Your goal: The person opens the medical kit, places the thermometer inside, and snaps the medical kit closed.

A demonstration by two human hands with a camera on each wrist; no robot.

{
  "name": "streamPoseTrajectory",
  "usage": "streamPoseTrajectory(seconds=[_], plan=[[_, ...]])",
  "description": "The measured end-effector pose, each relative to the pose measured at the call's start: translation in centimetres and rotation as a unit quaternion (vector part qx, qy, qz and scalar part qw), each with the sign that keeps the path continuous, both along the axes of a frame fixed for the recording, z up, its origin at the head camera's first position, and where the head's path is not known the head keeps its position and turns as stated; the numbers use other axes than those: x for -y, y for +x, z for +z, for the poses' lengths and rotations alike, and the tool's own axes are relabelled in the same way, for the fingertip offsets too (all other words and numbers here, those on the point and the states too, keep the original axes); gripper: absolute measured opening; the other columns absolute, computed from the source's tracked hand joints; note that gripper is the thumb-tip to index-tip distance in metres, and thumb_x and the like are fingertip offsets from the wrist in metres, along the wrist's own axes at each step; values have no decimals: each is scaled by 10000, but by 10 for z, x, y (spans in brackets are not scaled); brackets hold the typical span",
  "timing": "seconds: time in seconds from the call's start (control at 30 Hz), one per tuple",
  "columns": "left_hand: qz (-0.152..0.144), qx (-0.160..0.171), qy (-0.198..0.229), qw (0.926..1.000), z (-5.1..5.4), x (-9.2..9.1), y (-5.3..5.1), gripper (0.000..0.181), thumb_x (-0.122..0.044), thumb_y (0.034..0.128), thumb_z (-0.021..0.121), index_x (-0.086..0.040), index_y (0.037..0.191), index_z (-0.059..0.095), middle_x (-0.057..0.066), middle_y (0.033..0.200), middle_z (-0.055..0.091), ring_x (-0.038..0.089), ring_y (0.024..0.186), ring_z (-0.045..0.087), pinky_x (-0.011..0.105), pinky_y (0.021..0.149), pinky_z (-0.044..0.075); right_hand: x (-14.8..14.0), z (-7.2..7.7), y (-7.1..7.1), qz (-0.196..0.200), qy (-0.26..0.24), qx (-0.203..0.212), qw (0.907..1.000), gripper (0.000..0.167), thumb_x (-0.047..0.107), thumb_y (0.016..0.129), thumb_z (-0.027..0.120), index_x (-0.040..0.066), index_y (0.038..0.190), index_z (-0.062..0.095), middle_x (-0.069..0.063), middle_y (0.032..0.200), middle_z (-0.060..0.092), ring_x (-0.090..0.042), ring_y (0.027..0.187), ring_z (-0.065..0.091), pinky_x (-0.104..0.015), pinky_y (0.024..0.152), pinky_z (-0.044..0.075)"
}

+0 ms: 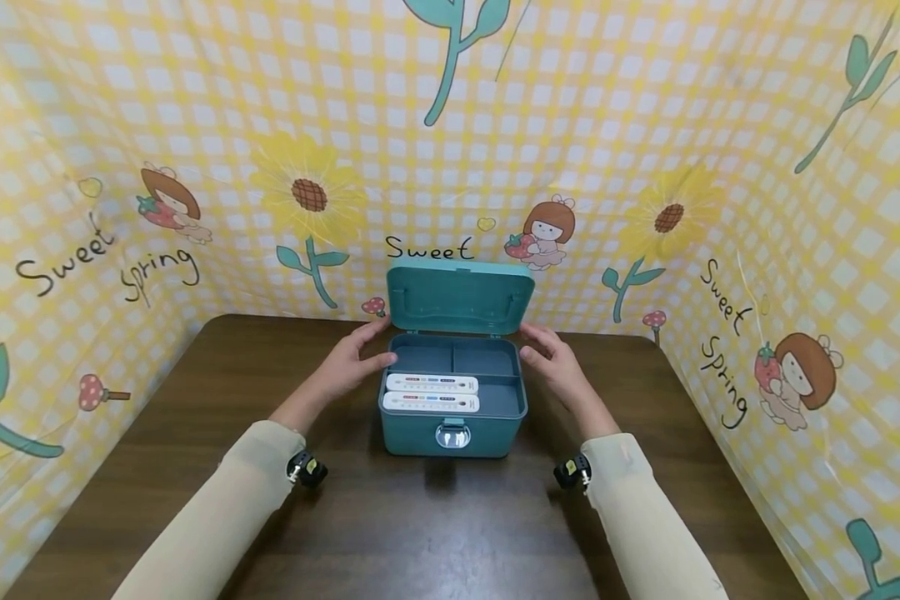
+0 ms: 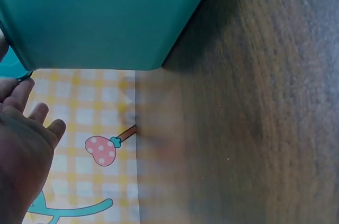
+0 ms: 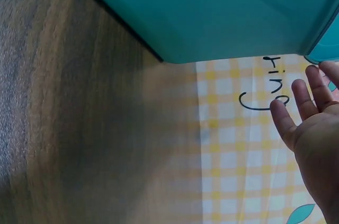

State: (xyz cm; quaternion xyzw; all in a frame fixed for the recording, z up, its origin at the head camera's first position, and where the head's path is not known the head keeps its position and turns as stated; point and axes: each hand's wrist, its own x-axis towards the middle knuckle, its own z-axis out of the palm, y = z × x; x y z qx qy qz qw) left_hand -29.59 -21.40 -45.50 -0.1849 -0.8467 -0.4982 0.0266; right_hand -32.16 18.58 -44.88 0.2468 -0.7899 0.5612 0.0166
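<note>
A teal plastic storage box (image 1: 446, 433) stands on the table with its hinged lid (image 1: 461, 298) raised at the back. Inside is a tray split into compartments. Two white rounded strips (image 1: 431, 402) with coloured marks and a printed scale lie side by side in the front part, toward the left. My left hand (image 1: 348, 364) is at the box's left rear corner, thumb at the rim and fingers extended toward the lid hinge. On the opposite side, my right hand (image 1: 558, 367) has its thumb near the right rim and its fingers extended by the lid's lower corner. Neither hand grips anything.
The brown wooden table (image 1: 435, 533) extends around the box. A yellow-checked cloth (image 1: 450, 167) with flower and girl prints hangs behind and along both sides. A clear latch (image 1: 452, 435) sits on the box front.
</note>
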Motion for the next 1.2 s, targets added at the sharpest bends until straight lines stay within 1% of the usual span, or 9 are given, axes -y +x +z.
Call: streamPoseTrajectory(seconds=[0.1,0.17,0.37,0.53,0.6,0.73,0.83,1.0,1.2], plan=[[-19,-20,-62,10000,1,0,2,802,-353,969,728,-125,1618,315,94,1677,294,336,1559,222,610,1251,200,0,3,3,55,48,100,9999,505,193,1064,573,39,1532,464,-180,1550,439,-381,1444,418,-561,1160,411],[-40,37,-61,10000,3,-1,4,808,-360,967,728,-141,1622,308,87,1677,296,332,1559,226,615,1249,201,0,5,4,72,81,211,9997,522,260,1067,568,63,1539,463,-161,1566,434,-377,1450,416,-610,1165,380],[-215,252,-41,9994,13,-4,12,769,-345,1014,655,-131,1636,258,141,1655,332,368,1547,244,650,1234,204,2,11,11,16,349,195,9992,672,516,1027,554,102,1546,456,-138,1554,448,-363,1448,421,-616,1169,374],[-360,424,105,9984,18,-4,19,754,-419,1053,561,-54,1628,238,204,1657,293,415,1547,210,648,1230,214,1,15,18,207,303,-123,9993,925,750,950,430,21,1518,459,-232,1524,446,-437,1426,397,-656,1156,358],[-389,477,212,9979,20,-4,23,795,-501,1049,530,-31,1622,241,219,1661,272,428,1544,209,645,1226,228,-1,16,20,343,165,-206,9991,974,780,948,372,-4,1523,442,-251,1561,400,-447,1462,344,-665,1180,308],[-495,516,399,9966,21,-3,28,877,-637,1016,478,-50,1625,247,216,1661,273,432,1533,241,641,1223,239,-3,16,25,527,-41,-122,9985,958,763,978,333,-14,1533,420,-253,1575,360,-437,1473,314,-661,1215,230],[-561,520,454,9960,20,-3,30,896,-676,1001,457,-77,1633,242,200,1659,289,420,1528,262,635,1225,238,-4,17,28,542,55,-29,9985,978,790,956,348,1,1528,434,-247,1546,380,-443,1429,355,-679,1190,259],[-639,508,462,9956,21,-3,34,929,-705,982,465,-94,1640,224,197,1665,277,419,1524,273,637,1219,250,-5,20,29,640,272,-21,9976,1056,857,881,397,38,1547,428,-222,1579,352,-438,1437,344,-692,1163,300],[-695,589,379,9951,25,-2,40,971,-692,974,510,-61,1640,192,222,1658,270,442,1488,314,669,1191,285,-7,23,30,785,504,-172,9955,1045,833,869,467,52,1560,414,-215,1570,382,-429,1407,381,-663,1135,351]])
